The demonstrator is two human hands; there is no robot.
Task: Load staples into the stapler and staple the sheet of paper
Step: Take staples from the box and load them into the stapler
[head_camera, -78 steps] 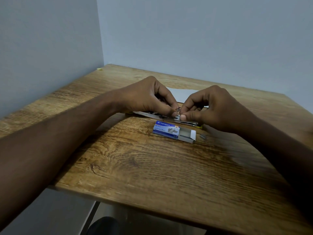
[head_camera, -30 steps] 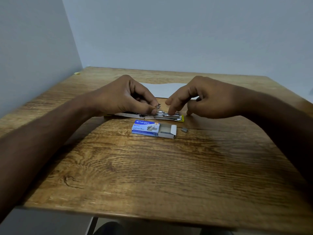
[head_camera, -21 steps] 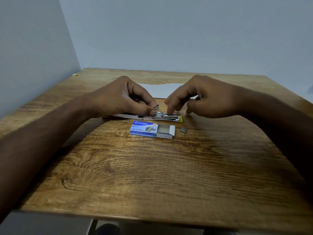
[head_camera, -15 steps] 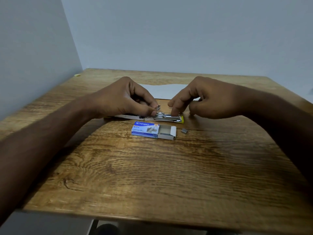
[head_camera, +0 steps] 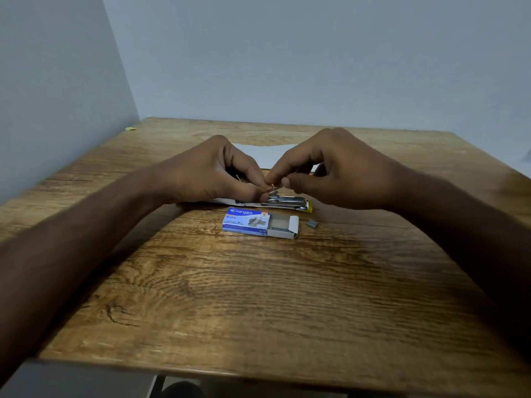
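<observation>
The stapler (head_camera: 287, 203) lies opened flat on the wooden table (head_camera: 258, 297), its metal staple channel showing and a yellow tip at the right end. My left hand (head_camera: 212, 170) pinches a small metal part at the stapler's middle. My right hand (head_camera: 330, 168) meets it from the right, thumb and forefinger closed on the same small piece just above the channel. A blue staple box (head_camera: 253, 222) sits in front, its tray slid out to the right. A short loose strip of staples (head_camera: 312, 224) lies beside the tray. The white sheet of paper (head_camera: 267, 155) lies behind my hands, mostly hidden.
Grey walls close the table at the back and left. A small yellow scrap (head_camera: 130, 128) lies at the far left corner. The table's near edge runs across the bottom of the view.
My right hand has lifted off the stapler's channel and moved left, its fingertips now pinched together against my left hand's fingertips. Stapler, box and loose staples have stayed put.
</observation>
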